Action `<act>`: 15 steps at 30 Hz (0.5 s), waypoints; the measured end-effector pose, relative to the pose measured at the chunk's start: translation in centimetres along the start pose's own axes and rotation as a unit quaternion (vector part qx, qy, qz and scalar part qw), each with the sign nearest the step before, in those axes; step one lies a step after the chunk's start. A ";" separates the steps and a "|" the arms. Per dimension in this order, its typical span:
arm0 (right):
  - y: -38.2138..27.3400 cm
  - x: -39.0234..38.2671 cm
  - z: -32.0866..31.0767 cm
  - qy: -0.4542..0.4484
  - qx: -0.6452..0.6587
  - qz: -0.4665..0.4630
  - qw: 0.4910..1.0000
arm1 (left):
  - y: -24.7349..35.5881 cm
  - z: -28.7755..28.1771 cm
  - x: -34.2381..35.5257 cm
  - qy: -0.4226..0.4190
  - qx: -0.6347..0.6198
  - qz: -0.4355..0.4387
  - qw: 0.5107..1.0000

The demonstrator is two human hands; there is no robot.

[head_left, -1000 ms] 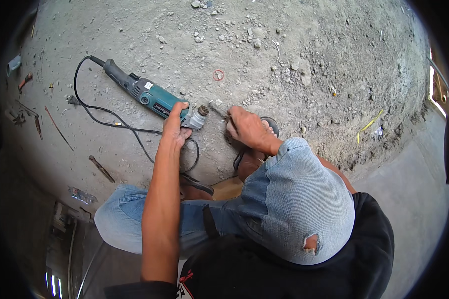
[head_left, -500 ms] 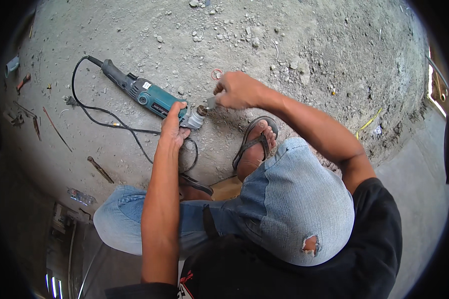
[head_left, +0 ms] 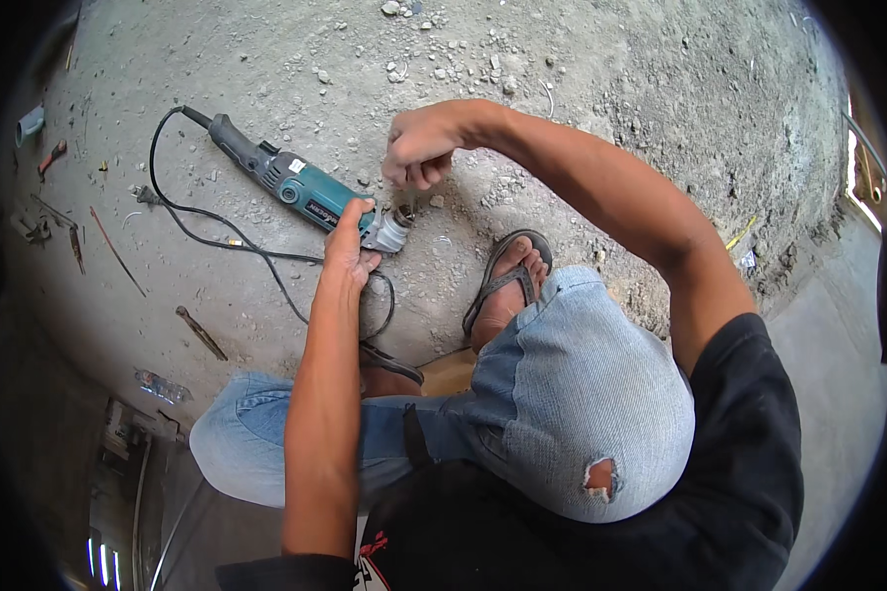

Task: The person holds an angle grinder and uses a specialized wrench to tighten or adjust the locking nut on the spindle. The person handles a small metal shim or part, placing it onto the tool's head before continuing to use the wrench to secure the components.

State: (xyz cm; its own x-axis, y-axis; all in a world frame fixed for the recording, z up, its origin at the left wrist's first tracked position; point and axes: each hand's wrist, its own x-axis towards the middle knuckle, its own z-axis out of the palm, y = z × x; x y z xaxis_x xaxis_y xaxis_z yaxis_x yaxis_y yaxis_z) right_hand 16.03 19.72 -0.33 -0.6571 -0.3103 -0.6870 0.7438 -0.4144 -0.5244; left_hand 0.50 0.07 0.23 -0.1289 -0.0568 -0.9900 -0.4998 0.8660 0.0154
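A teal and grey angle grinder [head_left: 315, 195] lies on the dusty ground, its rear handle pointing to the far left. Its silver head faces me, and a short metal spindle part [head_left: 404, 214] sticks out there. My left hand [head_left: 350, 241] grips the grinder at the head end, thumb on top of the housing. Just beyond the spindle, my right hand [head_left: 424, 148] hovers with its fingers curled in. Whatever those fingers hold is hidden from this side. The grinder's black cord [head_left: 266, 258] loops back under the tool and past my left wrist.
My sandalled foot [head_left: 512, 281] stands right of the grinder head. Loose stones [head_left: 493, 74] litter the ground beyond. At left are a plug [head_left: 146, 197], a thin rod [head_left: 116, 251], a rusty bar [head_left: 201, 333], a clear bottle [head_left: 163, 386] and an orange-handled tool [head_left: 53, 158].
My right hand has lifted away from the spindle, moving left and farther out, and turned knuckles-up. A greyish flat piece seen at its fingers before is now out of sight. My left hand keeps its grip.
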 end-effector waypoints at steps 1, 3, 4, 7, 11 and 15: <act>0.7 0.0 0.3 -0.002 -0.002 0.000 1.000 | 0.0 -0.1 0.0 0.002 -0.003 0.000 1.000; 2.7 -0.4 1.4 0.068 0.039 -0.120 0.990 | 0.1 0.2 -0.4 0.006 0.006 -0.009 1.000; 3.7 -0.3 1.6 0.100 0.011 -0.151 0.983 | 0.2 0.5 -0.6 0.003 0.008 -0.007 1.000; 4.7 -0.1 2.7 0.228 -0.019 -0.166 0.959 | 0.0 1.1 -1.1 0.026 -0.006 -0.001 1.000; 4.5 -0.1 2.3 0.272 -0.112 -0.172 0.940 | -0.7 1.6 -0.8 0.087 -0.031 0.014 0.996; 3.3 0.9 2.3 0.262 -0.104 -0.164 0.946 | -0.9 1.4 -0.3 0.070 -0.048 0.030 0.996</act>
State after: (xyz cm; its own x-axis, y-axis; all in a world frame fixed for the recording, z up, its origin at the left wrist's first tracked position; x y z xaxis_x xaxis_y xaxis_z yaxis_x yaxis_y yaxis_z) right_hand 17.64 16.15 -1.49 -0.7462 0.2937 -0.5974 0.5547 -0.2218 -0.8020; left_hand 2.19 -0.05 0.28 -0.2749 -0.0815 -0.9580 -0.5668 0.8186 0.0931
